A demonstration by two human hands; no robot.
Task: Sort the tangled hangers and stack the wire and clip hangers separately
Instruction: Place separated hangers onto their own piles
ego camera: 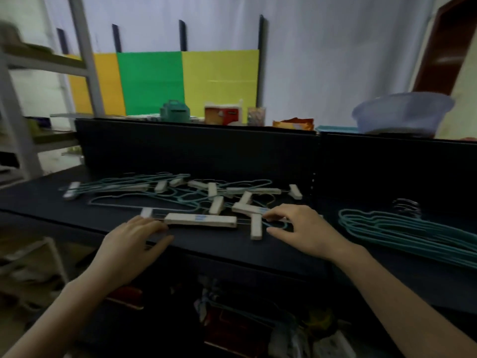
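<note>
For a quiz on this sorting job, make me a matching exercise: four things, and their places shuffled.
1 wire hanger stack
2 basin
3 left hand
4 tangled pile

a table's middle
b behind the dark divider
c table's right side
d at the near clip hanger's left end

Pairs: 1-c, 2-b, 3-d, 4-a

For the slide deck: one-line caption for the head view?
Left hand and right hand touch the tangled hangers on a dark table; teal wire stack lies at right.
</note>
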